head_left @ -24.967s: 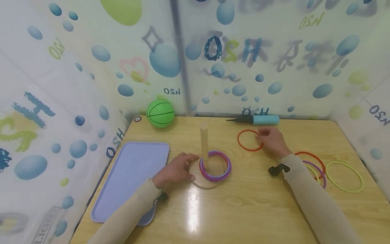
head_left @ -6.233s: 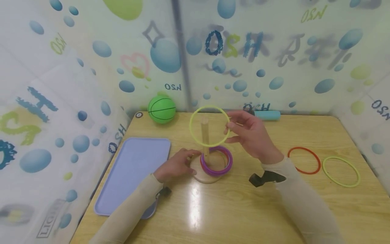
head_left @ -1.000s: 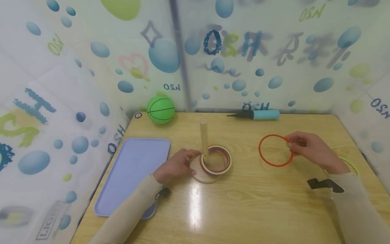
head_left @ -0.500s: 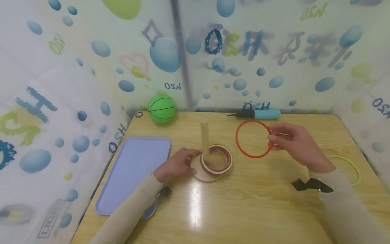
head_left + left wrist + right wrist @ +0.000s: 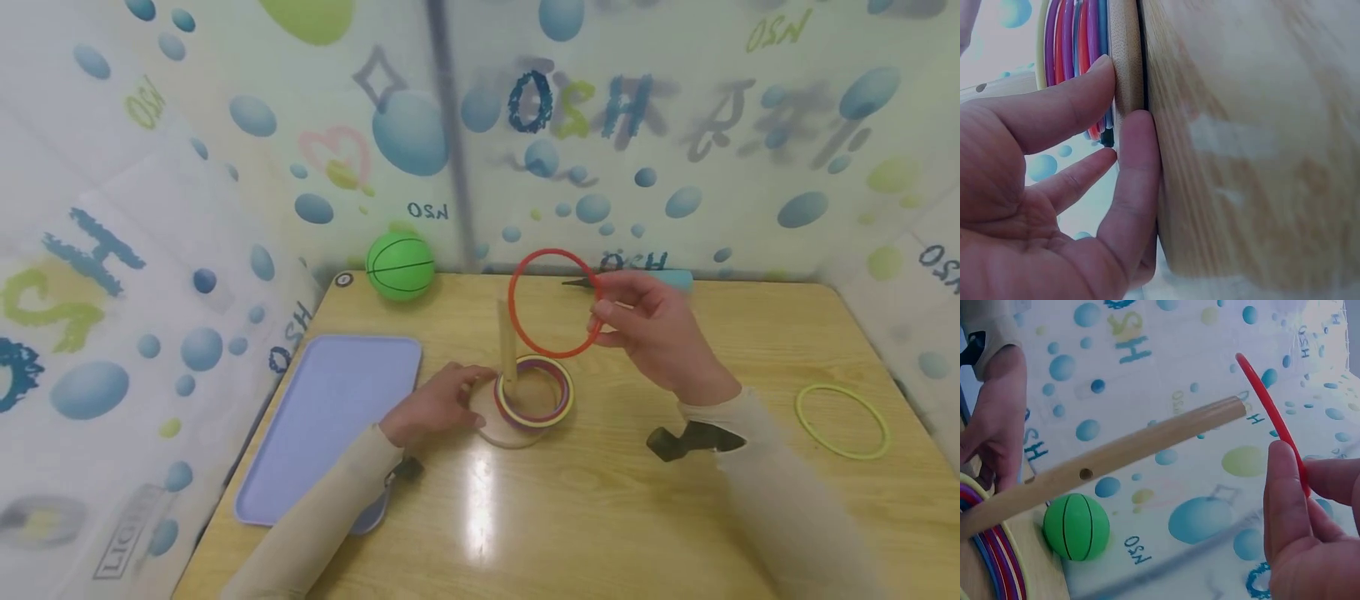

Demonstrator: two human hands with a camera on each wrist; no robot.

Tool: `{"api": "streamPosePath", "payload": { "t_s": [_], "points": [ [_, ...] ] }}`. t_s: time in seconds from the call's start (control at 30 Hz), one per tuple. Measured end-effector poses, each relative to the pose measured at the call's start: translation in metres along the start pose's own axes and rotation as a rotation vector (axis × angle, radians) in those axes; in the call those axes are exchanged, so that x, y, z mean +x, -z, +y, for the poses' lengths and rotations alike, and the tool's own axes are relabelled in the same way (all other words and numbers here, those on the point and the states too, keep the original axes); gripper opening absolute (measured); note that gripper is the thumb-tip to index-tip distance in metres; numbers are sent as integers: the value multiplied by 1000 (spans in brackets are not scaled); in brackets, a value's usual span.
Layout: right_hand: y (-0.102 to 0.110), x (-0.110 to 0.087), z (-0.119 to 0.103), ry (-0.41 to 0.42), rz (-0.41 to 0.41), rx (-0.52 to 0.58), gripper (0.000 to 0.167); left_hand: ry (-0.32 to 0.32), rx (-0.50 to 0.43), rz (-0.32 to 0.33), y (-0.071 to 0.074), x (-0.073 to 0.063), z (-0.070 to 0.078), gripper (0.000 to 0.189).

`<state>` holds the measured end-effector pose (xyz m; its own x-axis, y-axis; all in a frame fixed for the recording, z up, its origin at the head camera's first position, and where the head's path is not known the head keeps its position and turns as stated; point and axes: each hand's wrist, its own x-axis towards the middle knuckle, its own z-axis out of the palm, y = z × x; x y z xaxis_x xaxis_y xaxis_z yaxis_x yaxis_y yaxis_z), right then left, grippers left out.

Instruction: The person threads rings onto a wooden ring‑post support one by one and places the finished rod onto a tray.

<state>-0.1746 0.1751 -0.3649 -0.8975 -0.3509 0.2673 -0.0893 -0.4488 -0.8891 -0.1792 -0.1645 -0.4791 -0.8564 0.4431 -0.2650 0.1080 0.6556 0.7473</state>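
My right hand (image 5: 663, 337) pinches a thin red ring (image 5: 512, 293) between thumb and fingers. In the head view the ring is raised beside the top of an upright wooden peg (image 5: 508, 346); in the right wrist view the ring (image 5: 1267, 403) stands just off the peg's tip. Around the peg's foot lies a stack of rings (image 5: 1067, 44) in purple, red and blue, with a yellow one on top. Thumb and fingers of my left hand (image 5: 438, 404) hold the edge of the round wooden base (image 5: 512, 437) on its left side.
A light purple tray (image 5: 330, 417) lies on the wooden table left of the base. A green ball (image 5: 400, 267) sits at the back. The blue hand pump (image 5: 680, 280) is partly hidden behind the right hand. One yellow-green ring (image 5: 862, 456) lies far right.
The right hand has carried the red ring leftward and up from the right side to the peg. Over the longer span, more rings have joined the stack. The left hand stays at the base.
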Motion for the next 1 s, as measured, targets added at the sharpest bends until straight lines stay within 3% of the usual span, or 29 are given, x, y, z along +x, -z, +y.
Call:
{"api": "streamPosePath", "payload": {
  "t_s": [0.17, 0.37, 0.6, 0.73, 1.0],
  "points": [
    [-14, 14, 20, -73, 32, -15, 30, -7, 7, -11, 0, 1, 0, 82],
    [-15, 20, 46, -215, 90, -59, 27, -3, 18, -10, 0, 1, 1, 81],
    [-2, 13, 66, -334, 122, -213, 35, -22, 59, -8, 1, 3, 2, 82],
    [6, 5, 76, -390, 118, -255, 47, -22, 86, -2, 1, 3, 3, 80],
    [21, -5, 91, -459, 135, -313, 47, -4, 77, 7, 2, 1, 4, 81]
  ]
}}
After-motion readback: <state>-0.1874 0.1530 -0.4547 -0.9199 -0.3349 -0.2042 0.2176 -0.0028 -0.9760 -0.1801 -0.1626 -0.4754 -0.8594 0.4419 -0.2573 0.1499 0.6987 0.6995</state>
